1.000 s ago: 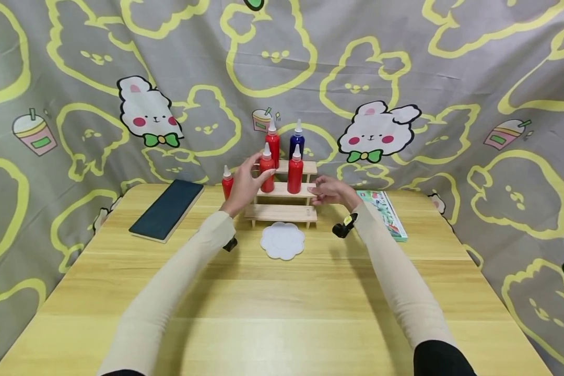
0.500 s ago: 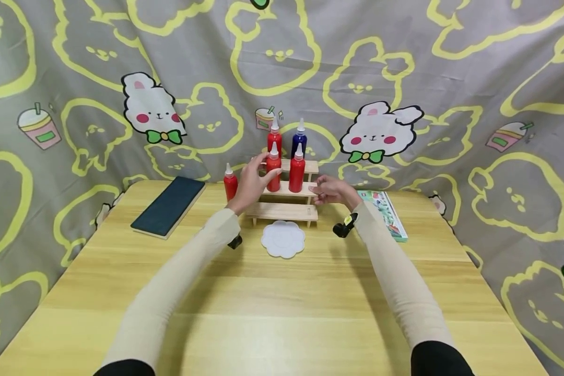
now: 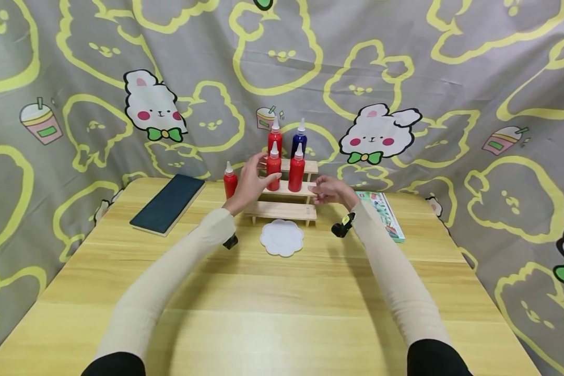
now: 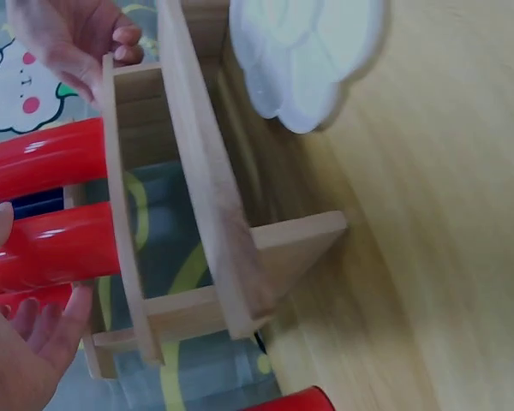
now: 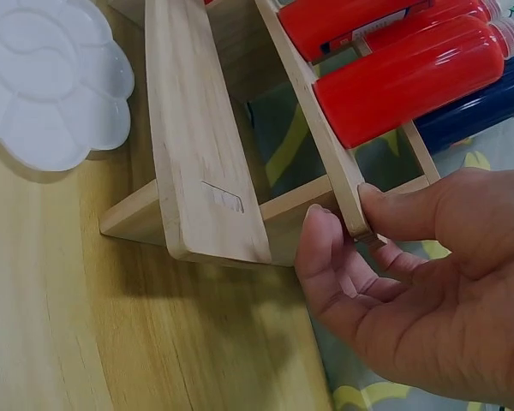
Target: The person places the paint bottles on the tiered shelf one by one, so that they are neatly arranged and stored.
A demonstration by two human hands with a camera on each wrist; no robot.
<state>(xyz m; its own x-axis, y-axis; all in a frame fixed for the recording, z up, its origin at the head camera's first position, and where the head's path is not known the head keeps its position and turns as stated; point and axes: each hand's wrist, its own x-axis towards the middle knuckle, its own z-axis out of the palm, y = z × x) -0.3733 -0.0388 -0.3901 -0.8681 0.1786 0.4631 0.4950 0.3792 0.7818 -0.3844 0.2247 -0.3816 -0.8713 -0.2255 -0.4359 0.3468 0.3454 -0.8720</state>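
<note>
A three-tier wooden display stand (image 3: 282,210) holds upright squeeze bottles with white pointed nozzles. On the middle tier are two red bottles, the left one (image 3: 273,167) and the right one (image 3: 296,175); behind them on the top tier stand another red bottle (image 3: 275,139) and a dark blue bottle (image 3: 299,142). My left hand (image 3: 247,184) is loosely around the left middle bottle, thumb in front, fingers spread; contact is hard to tell. With thumb and fingers my right hand (image 5: 463,282) pinches the right end of the middle shelf (image 5: 343,184).
One more red bottle (image 3: 230,183) stands on the table left of the stand, partly behind my left hand. A white flower-shaped palette (image 3: 282,238) lies in front. A dark notebook (image 3: 168,203) is at left, a thin illustrated box (image 3: 386,215) at right. Patterned cloth hangs behind.
The left middle bottle has shifted slightly right, closer to its neighbour. My left hand moved right with it, then drew back a little left. My right hand stays at the shelf end.
</note>
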